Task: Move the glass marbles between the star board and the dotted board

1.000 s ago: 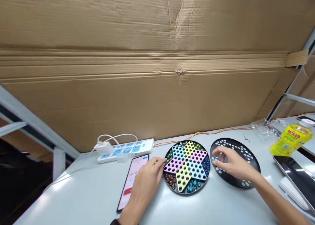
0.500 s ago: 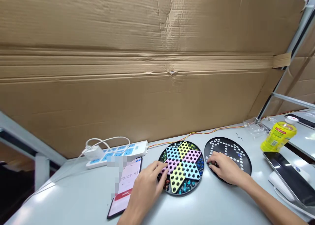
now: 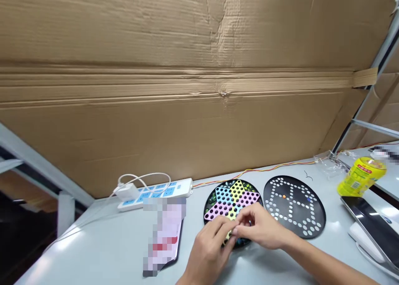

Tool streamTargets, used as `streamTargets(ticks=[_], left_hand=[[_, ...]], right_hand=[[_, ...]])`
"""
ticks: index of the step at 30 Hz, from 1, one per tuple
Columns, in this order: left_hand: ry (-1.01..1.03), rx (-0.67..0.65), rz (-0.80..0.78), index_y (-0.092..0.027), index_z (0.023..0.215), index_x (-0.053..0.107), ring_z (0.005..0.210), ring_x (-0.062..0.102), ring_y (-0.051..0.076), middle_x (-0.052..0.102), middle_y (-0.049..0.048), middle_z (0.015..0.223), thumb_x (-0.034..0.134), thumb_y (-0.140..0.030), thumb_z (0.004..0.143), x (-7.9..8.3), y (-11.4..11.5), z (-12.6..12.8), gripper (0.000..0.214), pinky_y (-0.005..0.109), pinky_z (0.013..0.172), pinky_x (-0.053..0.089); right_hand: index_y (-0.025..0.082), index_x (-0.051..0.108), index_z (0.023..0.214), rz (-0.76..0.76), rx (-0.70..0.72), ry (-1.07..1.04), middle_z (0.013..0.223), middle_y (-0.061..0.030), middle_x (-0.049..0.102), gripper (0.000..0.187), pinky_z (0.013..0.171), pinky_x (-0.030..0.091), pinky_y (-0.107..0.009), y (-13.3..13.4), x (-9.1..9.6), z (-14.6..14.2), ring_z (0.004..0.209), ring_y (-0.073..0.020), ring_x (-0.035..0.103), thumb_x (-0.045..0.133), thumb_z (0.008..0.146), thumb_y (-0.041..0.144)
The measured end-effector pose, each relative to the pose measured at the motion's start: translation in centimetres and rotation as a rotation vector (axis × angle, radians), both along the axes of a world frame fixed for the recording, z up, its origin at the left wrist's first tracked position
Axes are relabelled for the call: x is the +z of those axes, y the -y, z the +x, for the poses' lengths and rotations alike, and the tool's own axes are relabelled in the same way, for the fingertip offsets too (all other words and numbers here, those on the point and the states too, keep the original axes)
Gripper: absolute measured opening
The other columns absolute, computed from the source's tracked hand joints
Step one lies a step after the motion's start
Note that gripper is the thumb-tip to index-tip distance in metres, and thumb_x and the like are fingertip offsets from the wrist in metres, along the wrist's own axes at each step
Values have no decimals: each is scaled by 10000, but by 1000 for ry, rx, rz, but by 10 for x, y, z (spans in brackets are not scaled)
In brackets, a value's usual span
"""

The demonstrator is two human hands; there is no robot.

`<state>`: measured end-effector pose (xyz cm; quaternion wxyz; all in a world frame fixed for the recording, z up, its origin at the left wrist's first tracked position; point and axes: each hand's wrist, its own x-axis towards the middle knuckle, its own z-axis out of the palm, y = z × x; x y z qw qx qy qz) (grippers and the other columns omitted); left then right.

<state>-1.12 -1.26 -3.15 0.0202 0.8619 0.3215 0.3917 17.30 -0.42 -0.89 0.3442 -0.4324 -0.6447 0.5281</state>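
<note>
A round Chinese checkers board [image 3: 218, 210] with a coloured star full of holes lies on the table; marbles [image 3: 212, 199] fill the pockets around the star. Over its near part both hands meet at the fingertips. My left hand [image 3: 212, 244] has thumb and fingers pinched together, and my right hand [image 3: 260, 226] is pinched against them. Whatever sits between the fingertips is too small or hidden to make out. To the right is a round black board [image 3: 299, 212] with a track of white dots, an orange piece [image 3: 284, 196] and a blue piece [image 3: 308, 199] on it.
Left of the boards lie a phone [image 3: 168, 235] and a white power strip [image 3: 183, 188] with a plugged-in charger [image 3: 127, 192]. A yellow bottle [image 3: 360, 179], a dark phone-like device [image 3: 370, 218] and clear plastic [image 3: 330, 164] are at right. Cardboard [image 3: 187, 135] walls the back.
My right hand has left the black dotted board and moved left to the Chinese checkers board. My left hand has shifted right and pinched its fingers. The view has swung slightly left.
</note>
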Motion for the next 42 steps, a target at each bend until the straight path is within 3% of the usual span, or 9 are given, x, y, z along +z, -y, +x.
streamTargets(ticks=[3,6,11,17,21,28,36,39,42], left_hand=[[-13,48,-21,-236,1083,643,784,688,165,699,36,892,474,-223,1004,1,-7,-8,186,258,686,559],[-39,209,-68,-225,1092,647,844,702,181,710,51,952,458,-262,1005,0,-19,-22,212,276,733,566],[-224,492,-206,-224,1157,671,965,720,237,759,60,1105,441,-236,967,-9,-40,-47,297,349,808,571],[-374,514,-222,-228,1153,715,1017,703,279,747,70,1180,427,-189,931,-15,-39,-49,365,405,803,557],[-324,481,-160,-226,1170,690,979,681,267,727,81,1146,412,-221,943,-8,-28,-36,359,392,771,537],[-259,268,-153,-251,1047,690,854,667,218,725,49,1008,441,-194,942,-2,-13,-16,276,334,707,505],[-225,279,-134,-249,994,687,823,665,206,723,42,972,449,-217,946,1,-15,-19,244,324,711,512],[-196,321,-119,-247,991,693,825,671,207,725,42,962,444,-248,955,4,-17,-23,251,323,715,511],[-164,392,-90,-246,1001,692,848,681,215,725,36,968,459,-273,949,8,-22,-30,240,327,718,505]], right_hand=[[175,734,873,36,-47,18,697,22,587,165,569,355,-237,0,-4,3,617,-111,445,700,788,312],[196,692,1079,34,-98,42,825,5,606,320,593,390,-249,-2,-5,22,642,-119,471,698,805,360],[192,660,1077,97,-205,194,851,-20,631,323,657,434,-285,-12,-7,67,714,-159,537,609,876,439],[214,647,1099,242,-386,654,996,-69,675,308,732,467,-351,-23,-19,124,796,-213,609,553,888,418],[231,665,1002,224,-353,838,1026,-68,672,241,781,461,-359,-21,-27,147,922,-250,638,565,869,406],[233,679,1001,192,-213,783,986,-57,661,203,777,473,-357,-18,-32,151,834,-221,605,572,855,325],[219,646,890,212,-281,764,922,-68,666,192,797,464,-382,-23,-39,154,864,-237,600,475,909,304],[211,646,899,241,-283,662,899,-57,665,192,719,466,-342,-24,-27,142,782,-206,593,478,909,302],[204,665,882,297,-275,523,856,-40,675,185,666,455,-303,-27,-8,110,715,-177,577,499,900,283]])
